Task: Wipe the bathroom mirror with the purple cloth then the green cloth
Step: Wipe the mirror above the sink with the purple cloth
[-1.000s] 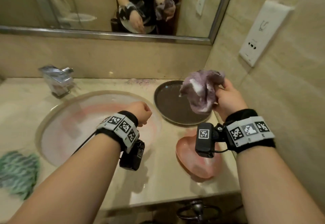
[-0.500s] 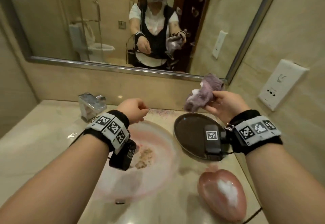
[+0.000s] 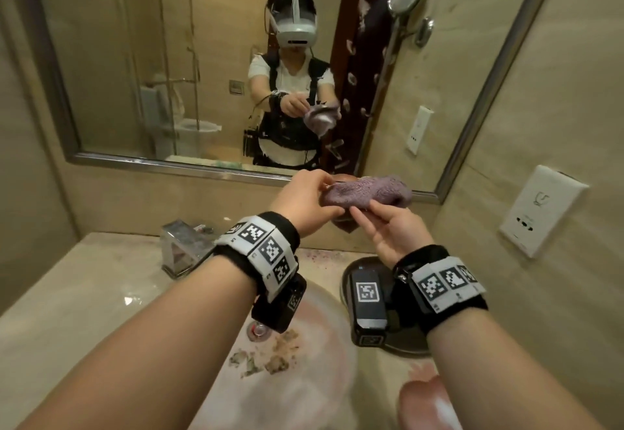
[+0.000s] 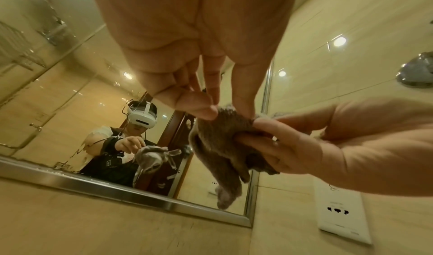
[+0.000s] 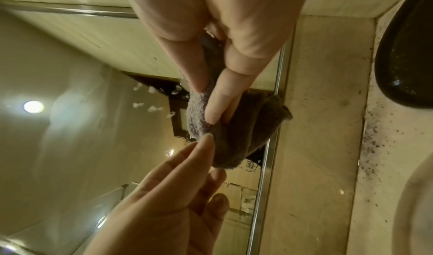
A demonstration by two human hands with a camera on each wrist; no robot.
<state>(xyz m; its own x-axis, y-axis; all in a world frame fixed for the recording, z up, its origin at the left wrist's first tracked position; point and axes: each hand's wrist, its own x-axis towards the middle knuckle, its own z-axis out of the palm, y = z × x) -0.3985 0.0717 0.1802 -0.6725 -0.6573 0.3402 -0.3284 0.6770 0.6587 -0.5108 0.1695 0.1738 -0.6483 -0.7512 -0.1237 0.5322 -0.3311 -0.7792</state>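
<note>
my left hand (image 3: 305,201) comes up from over the sink and now pinches one end of the cloth (image 3: 366,191). my right hand (image 3: 393,232) lifts the cloth higher, up before the mirror (image 3: 135,58), and it stretches out between both hands.

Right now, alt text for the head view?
Both hands, left hand and right hand, pinch a bunched purple cloth just below the bathroom mirror, above the sink and a dark round tray.
</note>
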